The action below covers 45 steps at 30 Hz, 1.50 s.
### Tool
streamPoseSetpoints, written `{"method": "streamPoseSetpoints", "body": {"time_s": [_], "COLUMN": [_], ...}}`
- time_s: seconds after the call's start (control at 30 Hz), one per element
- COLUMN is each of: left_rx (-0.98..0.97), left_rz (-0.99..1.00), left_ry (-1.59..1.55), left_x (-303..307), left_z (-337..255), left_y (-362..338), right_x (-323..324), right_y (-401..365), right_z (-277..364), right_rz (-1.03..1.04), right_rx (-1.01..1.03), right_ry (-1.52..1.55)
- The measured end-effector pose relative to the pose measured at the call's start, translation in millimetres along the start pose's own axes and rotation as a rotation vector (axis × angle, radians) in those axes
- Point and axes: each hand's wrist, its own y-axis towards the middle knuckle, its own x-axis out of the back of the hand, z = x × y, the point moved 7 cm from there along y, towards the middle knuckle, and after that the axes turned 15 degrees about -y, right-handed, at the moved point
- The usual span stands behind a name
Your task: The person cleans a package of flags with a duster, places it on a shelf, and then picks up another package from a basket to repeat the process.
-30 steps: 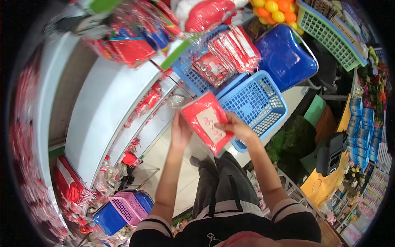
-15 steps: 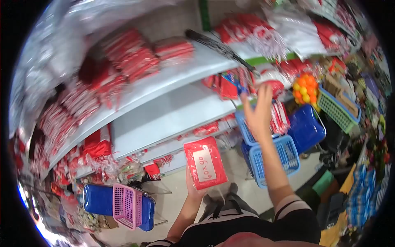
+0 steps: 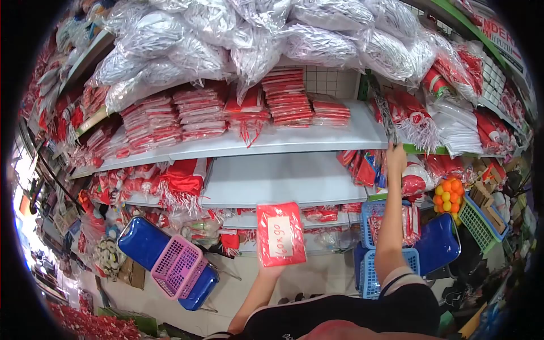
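Note:
My left hand (image 3: pixel 271 268) holds up a flat red packet (image 3: pixel 266 235) in clear plastic, with a white label (image 3: pixel 280 236) handwritten in red. Most of its fingers are hidden behind the packet. At the front edge of the upper shelf, my right hand (image 3: pixel 396 157) is closed around the lower end of a long, thin, dark mottled bundle (image 3: pixel 382 107). The bundle slants up against the shelf post; its exact kind I cannot make out. Stacks of red packets (image 3: pixel 286 99) stand on the upper shelf (image 3: pixel 317 136), left of that bundle.
Clear bags of white material (image 3: pixel 323 48) hang over the top shelf. Below are a lower shelf (image 3: pixel 272 178), a pink basket (image 3: pixel 178 266) on a blue chair (image 3: pixel 139 241), blue baskets (image 3: pixel 391 269), a green basket (image 3: pixel 479 224) and a bag of orange and yellow balls (image 3: pixel 447 195).
The view has levelled and swung upward. My right hand, with fingers spread before, has reached to the upper shelf and closed on the dark bundle. My left hand still holds the red packet.

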Motion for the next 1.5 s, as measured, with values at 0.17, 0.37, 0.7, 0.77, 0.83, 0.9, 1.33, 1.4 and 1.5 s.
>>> {"method": "streamPoseSetpoints", "body": {"time_s": [0.17,0.37,0.7,0.77,0.83,0.9,1.33,1.4,1.5], "left_rx": [-0.004,0.025,-0.274,-0.226,-0.065,0.123,0.171,-0.109,-0.349], "left_rz": [0.027,0.062,0.270,0.223,0.127,0.092,0.235,0.071,-0.022], "left_ry": [-0.100,0.125,0.902,0.799,0.378,-0.092,0.012,0.537,0.993], "left_x": [-6.5,-9.6,-11.9,-22.1,-31.2,-45.2,16.0,23.4,-3.5], "left_z": [-6.9,17.2,9.4,17.0,27.3,39.2,33.7,28.8,36.7], "left_y": [24.7,28.7,24.7,28.9,28.6,22.6,31.7,31.0,8.5], "right_x": [47.8,77.7,102.4,109.4,113.1,107.6,56.9,63.4,73.5], "right_y": [-143.9,-224.2,-217.1,-224.2,-240.5,-221.9,-264.6,-285.5,-294.2], "right_z": [-47.5,-31.3,-8.5,3.7,11.3,6.3,2.1,24.6,37.7], "right_rz": [0.492,0.833,0.611,0.757,0.809,0.718,0.923,0.978,0.966], "right_rx": [0.335,0.641,0.505,0.650,0.973,0.751,-0.086,-0.134,-0.080], "right_ry": [0.704,0.376,0.508,0.461,0.392,0.430,1.171,1.337,1.222]}}
